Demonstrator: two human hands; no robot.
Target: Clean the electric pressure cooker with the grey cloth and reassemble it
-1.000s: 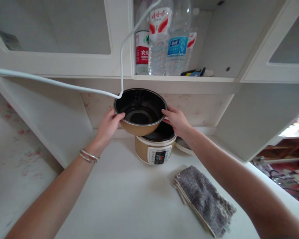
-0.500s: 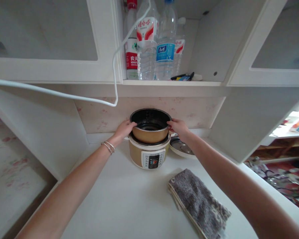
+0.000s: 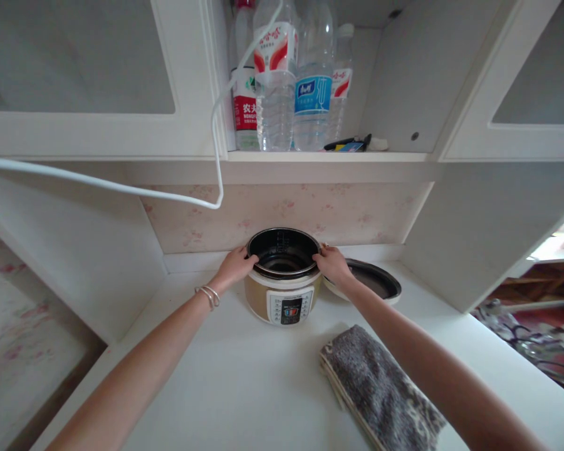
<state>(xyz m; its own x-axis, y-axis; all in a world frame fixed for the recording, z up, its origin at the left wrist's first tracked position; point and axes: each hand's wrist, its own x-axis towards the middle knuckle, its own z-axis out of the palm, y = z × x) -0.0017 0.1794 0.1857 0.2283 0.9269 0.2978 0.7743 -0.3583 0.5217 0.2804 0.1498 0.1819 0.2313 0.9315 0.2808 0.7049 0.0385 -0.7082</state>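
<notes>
A dark inner pot (image 3: 284,254) sits down inside a gold and white electric pressure cooker (image 3: 257,300), with only its rim and black inside showing. My left hand (image 3: 235,266) pinches the pot's rim at the left, thumb over the edge. On the opposite side my right hand (image 3: 333,264) grips the rim the same way. The fingers of both hands are partly hidden behind the pot. Right of the cooker, partly behind my right wrist, lies the round lid (image 3: 373,279), its dark side up.
A folded grey towel (image 3: 376,382) lies on the white counter (image 3: 225,382), under my right forearm. Overhead, an open cabinet shelf (image 3: 395,156) holds several plastic bottles (image 3: 275,106) and small items. A white cable (image 3: 145,193) hangs in front at the left.
Both hands have lowered the inner pot into the cooker; its gold outer wall no longer shows. The view has shifted slightly, and more of the lid is visible.
</notes>
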